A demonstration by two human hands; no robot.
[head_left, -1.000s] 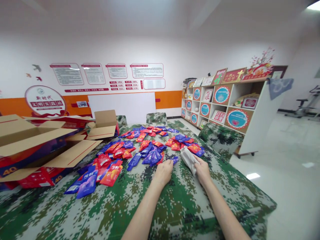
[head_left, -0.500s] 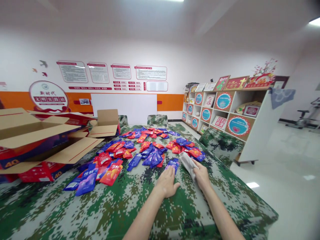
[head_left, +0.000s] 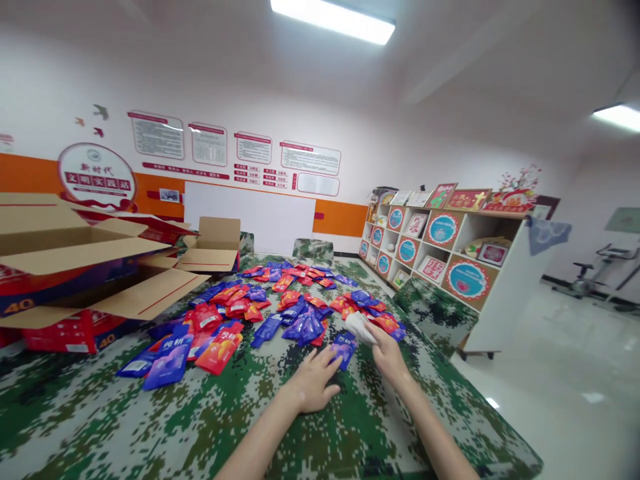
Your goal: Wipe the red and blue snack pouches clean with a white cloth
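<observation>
My left hand [head_left: 313,381] rests on the camouflage tablecloth [head_left: 210,427] with its fingers spread, the tips on the near edge of a blue packet [head_left: 344,349] lying flat. In my right hand [head_left: 386,353] is a folded white cloth [head_left: 361,328], held just above and right of that packet. Behind the cloth lies a heap of red and blue packets [head_left: 373,303]. Another heap of mostly blue packets [head_left: 304,323] is left of it. Farther left, larger blue packets [head_left: 169,360] and an orange-red packet [head_left: 220,348] lie nearest me.
Opened cardboard boxes [head_left: 115,293] crowd the table's left side, with a smaller open box [head_left: 215,247] behind them. More packets [head_left: 290,272] spread toward the far end. A camouflage-covered chair [head_left: 434,313] and white shelving [head_left: 450,253] stand to the right.
My left hand has slid back toward me and left, leaving more of the blue packet showing. The cloth in my right hand has moved slightly left. The camera view has tilted.
</observation>
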